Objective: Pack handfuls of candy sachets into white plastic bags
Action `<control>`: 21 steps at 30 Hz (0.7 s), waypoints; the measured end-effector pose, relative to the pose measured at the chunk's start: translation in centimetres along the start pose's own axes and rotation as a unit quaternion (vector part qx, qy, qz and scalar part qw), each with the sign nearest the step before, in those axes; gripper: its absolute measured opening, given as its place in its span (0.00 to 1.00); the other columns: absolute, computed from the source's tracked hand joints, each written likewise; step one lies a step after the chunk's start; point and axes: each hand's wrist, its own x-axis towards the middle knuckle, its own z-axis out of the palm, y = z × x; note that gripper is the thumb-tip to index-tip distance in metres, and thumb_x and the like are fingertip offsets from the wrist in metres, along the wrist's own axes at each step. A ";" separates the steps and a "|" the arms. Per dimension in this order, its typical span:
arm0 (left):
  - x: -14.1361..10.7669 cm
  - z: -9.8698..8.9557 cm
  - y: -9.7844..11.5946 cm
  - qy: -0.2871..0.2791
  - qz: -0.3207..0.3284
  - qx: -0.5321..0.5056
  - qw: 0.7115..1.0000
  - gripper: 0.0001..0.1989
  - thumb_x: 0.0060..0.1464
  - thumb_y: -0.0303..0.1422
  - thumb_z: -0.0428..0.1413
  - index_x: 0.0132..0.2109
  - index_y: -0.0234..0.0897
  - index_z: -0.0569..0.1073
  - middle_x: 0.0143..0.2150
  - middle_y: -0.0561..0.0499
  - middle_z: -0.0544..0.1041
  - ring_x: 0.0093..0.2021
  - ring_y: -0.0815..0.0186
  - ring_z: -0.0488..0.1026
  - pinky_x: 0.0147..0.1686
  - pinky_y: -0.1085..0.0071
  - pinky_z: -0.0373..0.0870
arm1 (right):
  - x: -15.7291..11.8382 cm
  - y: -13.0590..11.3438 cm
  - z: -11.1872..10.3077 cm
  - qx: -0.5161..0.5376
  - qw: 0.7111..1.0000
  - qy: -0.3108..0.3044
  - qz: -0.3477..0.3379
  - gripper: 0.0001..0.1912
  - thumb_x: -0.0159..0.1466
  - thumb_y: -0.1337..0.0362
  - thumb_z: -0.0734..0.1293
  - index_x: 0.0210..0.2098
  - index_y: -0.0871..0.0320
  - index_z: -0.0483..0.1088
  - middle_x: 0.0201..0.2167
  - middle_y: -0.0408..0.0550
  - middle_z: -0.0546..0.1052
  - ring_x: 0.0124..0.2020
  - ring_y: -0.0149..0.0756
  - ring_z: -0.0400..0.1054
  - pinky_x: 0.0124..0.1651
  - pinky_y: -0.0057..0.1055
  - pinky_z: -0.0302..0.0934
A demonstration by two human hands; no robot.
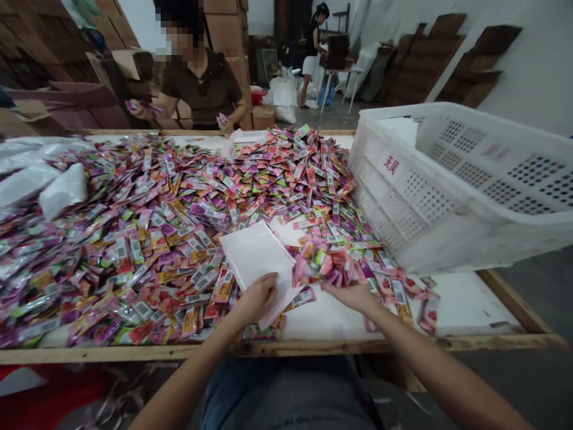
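Right hand [353, 295] is closed around a loose bunch of sachets [324, 266], its fingers curled under the near side of the packets, which fan out in pink, purple and green. Just left of it, the left hand [258, 298] grips the near part of a white bag [255, 254] between thumb and fingers; the bag lies flat and slants from far left to near right, its near right part close beside the bunch. Whether the bag's mouth is parted is hard to tell from this angle.

Both hands are over the near part of the table [474, 301], where some white surface shows between them and along the right. Around and beyond them spreads a broad heap of sachets [147, 239] — many with barcodes showing — that runs from the left side to the far edge. A few single sachets lie on the right, near the wooden rim [496, 342].

At the right stands a white plastic crate [403, 191] with perforated walls and red characters on its side. Filled white bags [65, 191] rest at the far left of the heap. Across the table a co-worker in a dark top [201, 86] holds sachets in both hands; farther back, another person [311, 51] stands beside a small table — stacked cardboard boxes [228, 36] rise behind the co-worker.
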 end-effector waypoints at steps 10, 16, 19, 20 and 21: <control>2.2 -0.6 -0.2 0.051 -0.080 -0.242 0.966 0.13 0.52 0.35 0.43 0.21 0.39 0.56 0.23 0.53 0.69 0.41 0.62 0.71 0.39 0.71 0.65 | 0.6 -0.1 3.3 -0.048 0.984 -0.167 -0.028 0.21 0.40 0.69 0.67 0.36 0.57 0.68 0.35 0.45 0.75 0.38 0.42 0.69 0.43 0.37 0.63; 2.1 0.3 2.4 0.102 -0.062 -0.083 0.989 0.08 0.52 0.28 0.43 0.26 0.38 0.62 0.26 0.52 0.71 0.29 0.67 0.69 0.35 0.71 0.64 | 1.5 -0.5 3.9 -0.198 0.961 -0.172 0.088 0.13 0.44 0.68 0.66 0.31 0.59 0.70 0.23 0.43 0.74 0.26 0.38 0.69 0.30 0.32 0.64; 2.5 0.7 2.6 0.147 -0.097 -0.076 0.981 0.09 0.54 0.28 0.42 0.30 0.36 0.64 0.26 0.50 0.73 0.29 0.65 0.71 0.35 0.69 0.66 | -0.1 -0.7 4.8 -0.294 0.937 -0.165 -0.088 0.30 0.47 0.69 0.66 0.51 0.61 0.63 0.43 0.55 0.73 0.42 0.44 0.67 0.45 0.38 0.61; 2.6 0.8 2.6 0.159 -0.096 -0.083 0.979 0.09 0.54 0.28 0.42 0.30 0.36 0.65 0.29 0.47 0.74 0.33 0.64 0.72 0.37 0.69 0.66 | -0.5 -0.9 5.0 -0.326 0.918 -0.188 -0.122 0.34 0.48 0.69 0.66 0.55 0.62 0.58 0.49 0.58 0.69 0.47 0.46 0.65 0.48 0.39 0.59; 2.7 0.8 2.5 0.168 -0.084 -0.089 0.978 0.09 0.54 0.28 0.42 0.30 0.36 0.65 0.33 0.45 0.75 0.39 0.62 0.73 0.40 0.68 0.67 | -0.7 -1.2 5.2 -0.354 0.901 -0.214 -0.132 0.35 0.49 0.68 0.66 0.57 0.63 0.56 0.52 0.60 0.66 0.49 0.47 0.63 0.50 0.40 0.57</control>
